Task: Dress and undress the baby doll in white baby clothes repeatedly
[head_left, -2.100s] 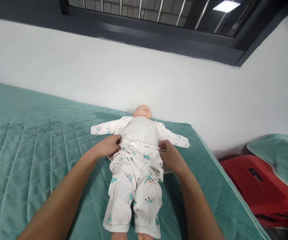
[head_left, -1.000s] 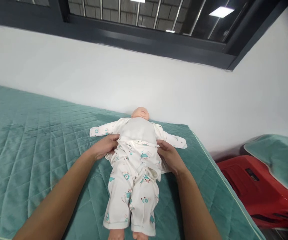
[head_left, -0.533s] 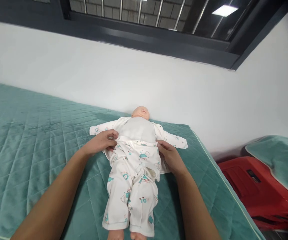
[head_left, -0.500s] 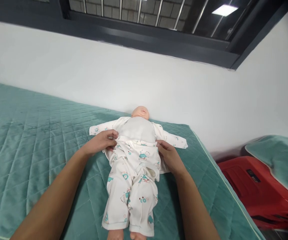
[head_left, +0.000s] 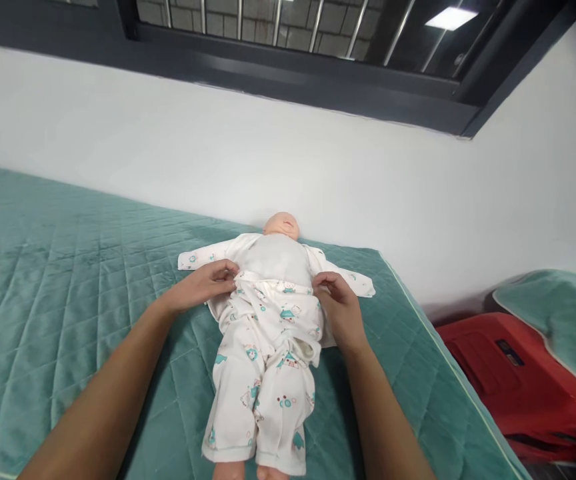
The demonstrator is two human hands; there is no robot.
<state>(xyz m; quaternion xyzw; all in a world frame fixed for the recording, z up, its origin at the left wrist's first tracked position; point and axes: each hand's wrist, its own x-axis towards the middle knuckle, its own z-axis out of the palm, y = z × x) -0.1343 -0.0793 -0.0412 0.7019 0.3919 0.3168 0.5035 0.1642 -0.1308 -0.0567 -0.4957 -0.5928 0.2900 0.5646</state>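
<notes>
A baby doll [head_left: 282, 225] lies on its back, head toward the wall and bare feet toward me. It wears a white printed long-sleeved top [head_left: 208, 255], spread open over its pale torso, and white pants [head_left: 268, 327] with teal and brown prints. My left hand [head_left: 205, 285] is closed at the left end of the waistband, pinching the cloth. On the other side, my right hand [head_left: 342, 308] has its fingers curled at the waistband's right end; the fingertips are partly hidden. A loose fold of cloth bulges over the pants' right thigh.
The doll rests on a green quilted mattress cover [head_left: 93, 287] with a pale piped edge at right. Behind it rises a white wall [head_left: 168, 140] below a dark-framed barred window [head_left: 293, 60]. Right of the bed stands a red plastic chair [head_left: 498, 373] with green cloth [head_left: 558, 313] over it.
My right hand has shifted slightly up along the waistband, with its fingers more curled. The left hand has moved only slightly, and the waistband sits a bit higher at left.
</notes>
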